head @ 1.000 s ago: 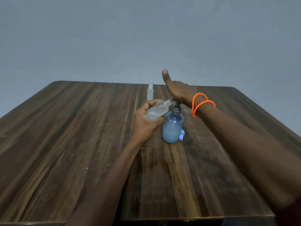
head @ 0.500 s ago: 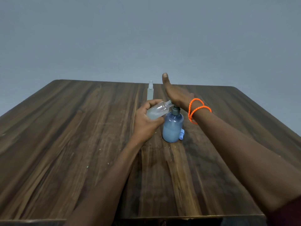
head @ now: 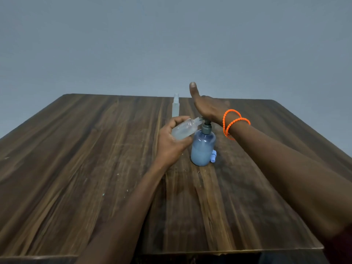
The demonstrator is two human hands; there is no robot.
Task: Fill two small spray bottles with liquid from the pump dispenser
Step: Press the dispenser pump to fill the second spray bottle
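Blue pump dispenser (head: 203, 149) stood upright on the wooden table (head: 76, 168), just right of frame centre, roughly half full of pale blue liquid, dark grey collar and pump head on top. Its spout pointed toward frame left, meeting the mouth of a small clear spray bottle (head: 184, 129). That bottle was tilted, neck up and to the right, open neck at the spout; a little clear liquid showed in its lower part. Left hand (head: 171, 143) gripped it, fingers and thumb curled round the body, forearm running in from the lower centre of the frame. Right hand (head: 206, 108) lay flat on the pump head, heel of the palm on top of it, fingers straight and together, thumb sticking up toward the upper centre. Could not tell how far the pump was pushed down. Two orange beaded bracelets (head: 235, 121) sat on the right wrist, right forearm crossing in from the lower right corner.

Small pale blue cap piece (head: 213, 156) lay on the table, touching or just beside the dispenser's base on its right side. Second spray bottle (head: 175, 105), clear, slim, capped, stood upright behind the held one, near the table's far edge, above centre. Plain grey-blue wall (head: 171, 44) filled the upper half of the frame.
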